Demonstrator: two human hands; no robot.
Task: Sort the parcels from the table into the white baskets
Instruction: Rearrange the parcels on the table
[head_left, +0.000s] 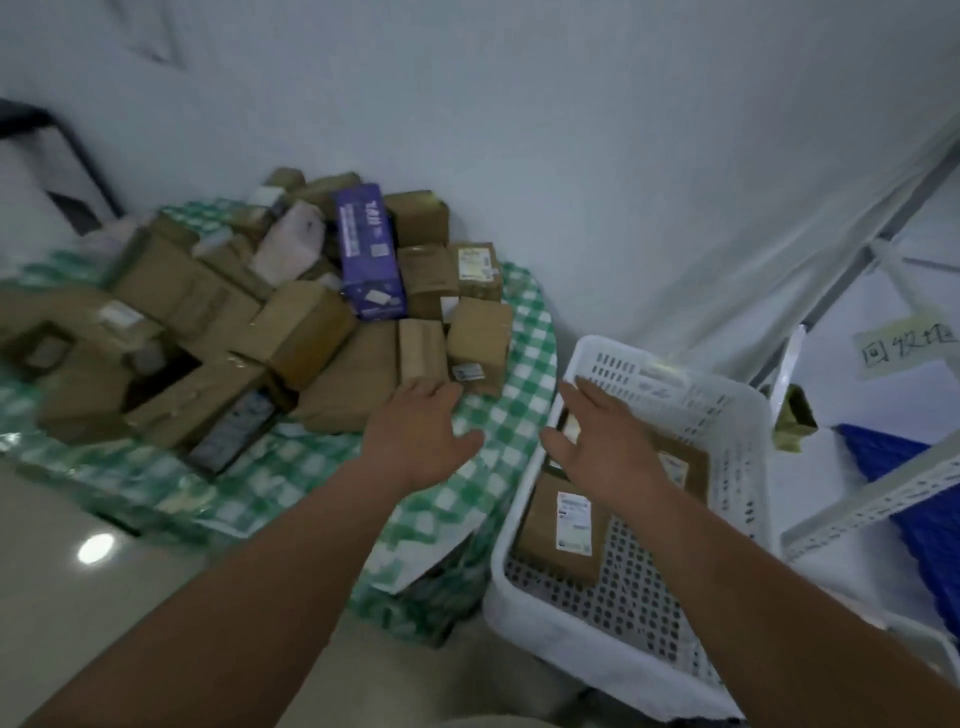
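Both hands reach forward palm-down, fingers spread and holding nothing: the left hand (423, 434) over the surface (524, 332) beside the white basket (737, 410), the right hand (597, 436) above it. Two parcels (563, 525) lie inside the basket; the parcel heap (291, 312) sits left of it.

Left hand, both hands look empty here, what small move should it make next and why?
Probably reach the left hand a little further forward and take hold of the small brown box just past its fingertips. Both hands are open and hold nothing, the right hand hovers over the white basket that already holds parcels, and that box lies at the pile's near edge.
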